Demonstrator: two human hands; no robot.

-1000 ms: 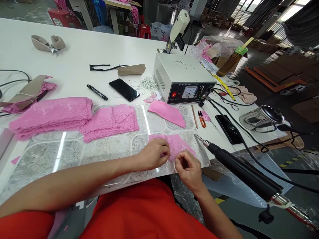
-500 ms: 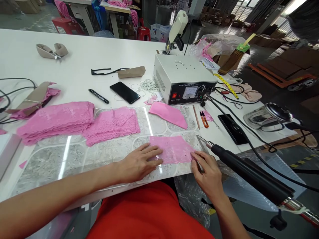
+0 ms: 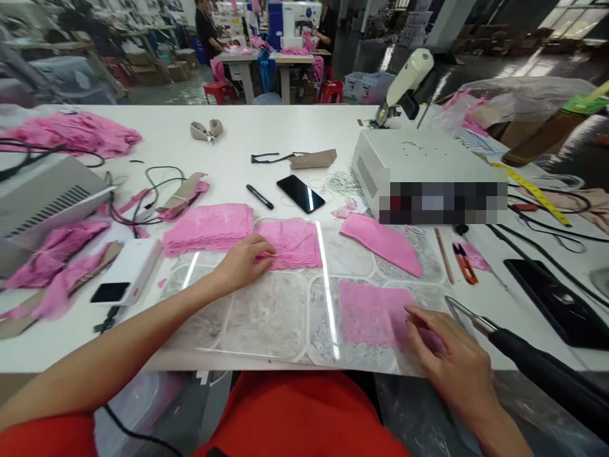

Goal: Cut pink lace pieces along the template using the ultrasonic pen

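My left hand [image 3: 245, 263] is at the left edge of the shorter pink lace stack [image 3: 297, 244], its fingers curled closed on the lace there. How many layers they grip is hidden. A single pink lace piece [image 3: 371, 314] lies flat on the grey patterned mat [image 3: 269, 314] in front of me. At its right end is my right hand [image 3: 451, 355], thumb and forefinger closed on the lace edge, which the hand partly covers. Just beyond that hand, the metal tip of a black-handled tool [image 3: 528, 355] points at the mat.
A taller lace stack [image 3: 209, 225] stands left. Behind the mat are a smooth pink piece [image 3: 383, 244], orange thread snips [image 3: 466, 263], a phone [image 3: 301, 193], a marker [image 3: 259, 197] and a grey control box [image 3: 423, 155]. A white power bank [image 3: 128, 273] lies left, a dark phone [image 3: 559, 301] right.
My left hand has left the single lace piece and moved left to the shorter stack. My right hand stays at the piece's right end. The view has swung left and up.
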